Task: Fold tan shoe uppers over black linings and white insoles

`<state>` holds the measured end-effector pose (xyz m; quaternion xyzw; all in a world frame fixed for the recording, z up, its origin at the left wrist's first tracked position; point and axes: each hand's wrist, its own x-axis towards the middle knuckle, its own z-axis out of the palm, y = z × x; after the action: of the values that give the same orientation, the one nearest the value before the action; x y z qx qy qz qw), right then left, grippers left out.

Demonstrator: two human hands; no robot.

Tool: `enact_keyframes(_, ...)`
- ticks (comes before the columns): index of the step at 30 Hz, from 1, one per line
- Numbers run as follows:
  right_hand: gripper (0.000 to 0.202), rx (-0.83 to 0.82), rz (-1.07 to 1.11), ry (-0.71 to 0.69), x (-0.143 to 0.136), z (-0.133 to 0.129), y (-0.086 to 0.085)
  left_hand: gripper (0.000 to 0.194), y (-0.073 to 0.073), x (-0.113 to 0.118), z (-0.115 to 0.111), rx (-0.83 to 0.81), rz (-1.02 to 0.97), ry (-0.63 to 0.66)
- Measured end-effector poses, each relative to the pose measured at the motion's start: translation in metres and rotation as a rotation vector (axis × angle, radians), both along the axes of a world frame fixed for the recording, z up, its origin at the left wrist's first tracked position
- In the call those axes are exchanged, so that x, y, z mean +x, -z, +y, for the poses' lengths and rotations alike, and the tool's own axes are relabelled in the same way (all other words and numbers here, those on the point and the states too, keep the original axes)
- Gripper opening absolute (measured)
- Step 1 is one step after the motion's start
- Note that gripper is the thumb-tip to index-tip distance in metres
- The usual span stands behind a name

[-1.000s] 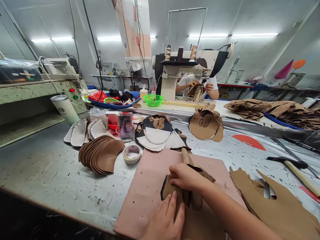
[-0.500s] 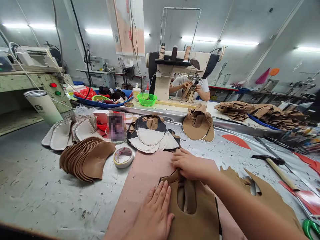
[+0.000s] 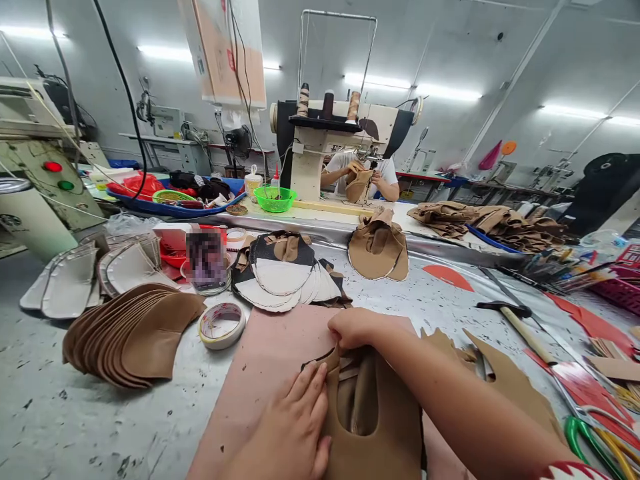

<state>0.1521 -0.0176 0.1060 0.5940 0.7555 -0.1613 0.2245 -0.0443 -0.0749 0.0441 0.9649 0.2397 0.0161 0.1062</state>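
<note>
A brown shoe upper (image 3: pixel 383 450) with a long U-shaped opening lies on a pink board (image 3: pixel 240 400) in front of me. My left hand (image 3: pixel 300 407) rests flat on its left side, fingers stretched out together toward the far edge. At the far end of the opening, my right hand (image 3: pixel 354 328) is closed on the upper's edge, its fingertips hidden beneath. Just beyond the board lies a fanned pile of black and white shoe pieces (image 3: pixel 285 283). A roll of tape (image 3: pixel 222 325) sits left of the board.
Left are stacked brown leather pieces (image 3: pixel 145 333) and white-lined pieces (image 3: pixel 70 280). A finished-looking upper (image 3: pixel 377 253) lies ahead, before a sewing machine (image 3: pixel 307 167) where another person works. Right are a hammer (image 3: pixel 527 333), brown scraps (image 3: pixel 515 380) and green-handled scissors (image 3: pixel 583 437).
My right hand has gone from spread fingers to a closed grip on the upper's far edge. My left hand stays flat on it. The view has shifted to the right.
</note>
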Motion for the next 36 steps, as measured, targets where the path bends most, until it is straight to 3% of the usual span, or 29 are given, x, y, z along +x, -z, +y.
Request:
enact_keyframes(6, 0.025, 0.006, 0.0, 0.0, 0.002, 0.007, 0.002, 0.03, -0.009, 0.013, 0.008, 0.036, -0.035, 0.01)
enact_keyframes(12, 0.02, 0.0, 0.023, -0.026, 0.006, 0.008, 0.003, 0.031, -0.007, 0.021, 0.012, 0.104, -0.017, 0.074)
enact_keyframes(17, 0.032, 0.126, 0.034, -0.047, 0.006, -0.004, 0.003, 0.042, 0.014, 0.019, 0.011, 0.355, -0.07, 0.13)
enact_keyframes(22, 0.029, 0.254, 0.278, -0.204, 0.005, -0.029, 0.006, 0.033, 0.04, 0.019, 0.006, 0.613, -0.311, 0.076)
enact_keyframes(29, 0.016, 0.287, 0.457, -0.078, -0.006, -0.038, 0.015, 0.013, 0.033, 0.023, -0.003, 0.663, -0.372, 0.036)
enact_keyframes(33, 0.025, 0.165, 0.49, 0.073, -0.015, -0.032, 0.018, 0.017, 0.03, 0.025, -0.007, 0.686, -0.43, 0.018)
enact_keyframes(36, 0.011, 0.05, 0.449, 0.121, -0.015, -0.027, 0.013, 0.015, 0.029, 0.026, -0.009, 0.694, -0.417, 0.0)
